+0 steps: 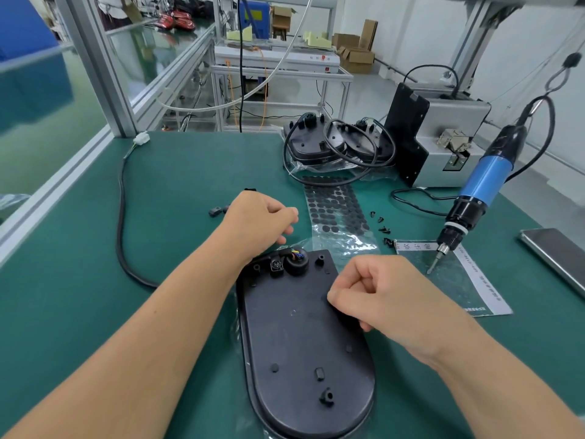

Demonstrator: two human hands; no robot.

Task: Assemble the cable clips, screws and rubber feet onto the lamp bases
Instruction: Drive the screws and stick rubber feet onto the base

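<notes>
A black lamp base (304, 350) lies bottom-up on the green mat, with a cable clip (326, 397) on its near end and a wired grommet (296, 263) at its far end. My right hand (380, 296) rests on the base's right side. Its thumb and forefinger pinch together on the surface, where a small dark rubber foot seems to sit. My left hand (259, 220) hovers by the base's far edge, its fingers curled with nothing visible in them. A clear sheet of rubber feet (335, 210), loose black screws (383, 223) and spare clips (215, 212) lie beyond.
A blue electric screwdriver (484, 188) hangs at the right, its tip over a bagged paper sheet (468, 280). Behind stand more lamp bases (332, 144) with cables and a grey screw feeder (443, 144). A black cable (122, 217) curves along the left. A flat device (557, 258) lies far right.
</notes>
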